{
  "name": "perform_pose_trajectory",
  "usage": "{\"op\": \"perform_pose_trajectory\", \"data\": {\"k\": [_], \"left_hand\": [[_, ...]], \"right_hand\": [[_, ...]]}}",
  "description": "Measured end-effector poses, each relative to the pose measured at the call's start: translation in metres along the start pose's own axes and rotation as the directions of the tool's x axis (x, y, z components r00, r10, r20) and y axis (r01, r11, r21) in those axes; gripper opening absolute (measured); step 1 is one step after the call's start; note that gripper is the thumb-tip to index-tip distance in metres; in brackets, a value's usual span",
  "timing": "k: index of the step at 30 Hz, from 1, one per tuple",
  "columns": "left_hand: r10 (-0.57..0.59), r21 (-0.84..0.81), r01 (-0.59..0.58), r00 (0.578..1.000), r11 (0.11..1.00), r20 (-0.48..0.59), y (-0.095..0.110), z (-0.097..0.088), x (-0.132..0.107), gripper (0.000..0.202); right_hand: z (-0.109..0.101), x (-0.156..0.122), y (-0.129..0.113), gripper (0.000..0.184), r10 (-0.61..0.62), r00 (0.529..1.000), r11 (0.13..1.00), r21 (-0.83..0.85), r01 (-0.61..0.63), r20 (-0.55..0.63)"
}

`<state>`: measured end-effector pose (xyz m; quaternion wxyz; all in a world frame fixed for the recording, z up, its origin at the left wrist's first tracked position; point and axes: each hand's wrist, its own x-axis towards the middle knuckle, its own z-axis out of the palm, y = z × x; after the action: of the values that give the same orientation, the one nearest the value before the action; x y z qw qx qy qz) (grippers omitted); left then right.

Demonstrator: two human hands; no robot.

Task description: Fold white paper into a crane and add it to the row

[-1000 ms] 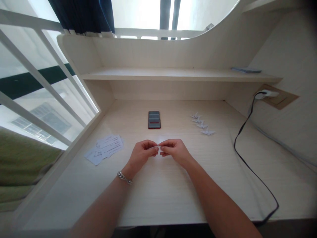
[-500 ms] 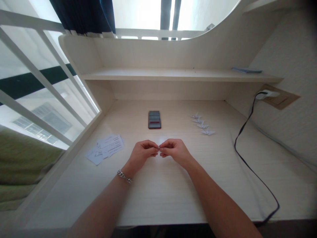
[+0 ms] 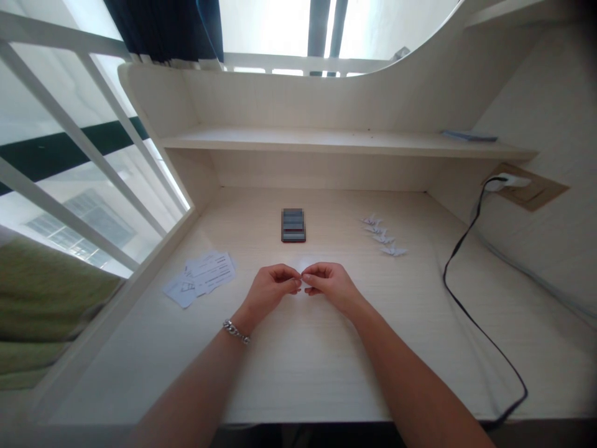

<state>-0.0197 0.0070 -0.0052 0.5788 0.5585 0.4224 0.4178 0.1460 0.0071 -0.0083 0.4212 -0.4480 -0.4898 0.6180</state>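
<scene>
My left hand and my right hand meet fingertip to fingertip just above the pale wooden desk. Both pinch a tiny folded piece of white paper, almost hidden between the fingers. A metal bracelet circles my left wrist. Several small folded paper cranes lie in a row on the desk, beyond and to the right of my right hand.
A dark phone lies flat beyond my hands. Printed paper sheets lie at the left. A black cable runs from a wall socket across the desk's right side. A shelf spans the back, with white railing bars at left.
The hands have stayed together in the same spot, with less of the white paper showing between the fingertips than a second ago. The view has shifted slightly.
</scene>
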Motion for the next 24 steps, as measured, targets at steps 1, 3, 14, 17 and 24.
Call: {"op": "perform_pose_trajectory", "data": {"k": [1,3,14,17,24], "left_hand": [[-0.003,0.0,0.003,1.0,1.0,-0.002,-0.0004,-0.0003,0.0003,0.012],[-0.012,0.0,0.012,1.0,1.0,-0.004,-0.0009,-0.0009,0.0008,0.013],[-0.02,-0.024,0.02,1.0,1.0,-0.002,-0.0012,-0.0011,0.0006,0.013],[-0.022,-0.008,0.022,1.0,1.0,-0.001,-0.0014,-0.0012,0.0009,0.014],[-0.043,-0.075,0.043,0.999,0.996,-0.003,-0.0003,-0.0006,0.0006,0.014]], "right_hand": [[-0.0004,0.0004,0.0005,0.026,-0.009,1.0,1.0,-0.01,0.009,-0.002],[-0.0009,0.0009,0.0016,0.026,-0.028,1.0,0.999,-0.035,0.028,-0.005],[-0.0004,0.0015,0.0026,0.022,-0.094,0.995,0.985,-0.147,0.091,-0.012],[0.0003,0.001,0.002,0.021,-0.118,0.993,0.978,-0.173,0.115,-0.011],[0.0017,0.0,0.0012,0.024,-0.16,0.985,0.97,-0.195,0.144,-0.071]]}}
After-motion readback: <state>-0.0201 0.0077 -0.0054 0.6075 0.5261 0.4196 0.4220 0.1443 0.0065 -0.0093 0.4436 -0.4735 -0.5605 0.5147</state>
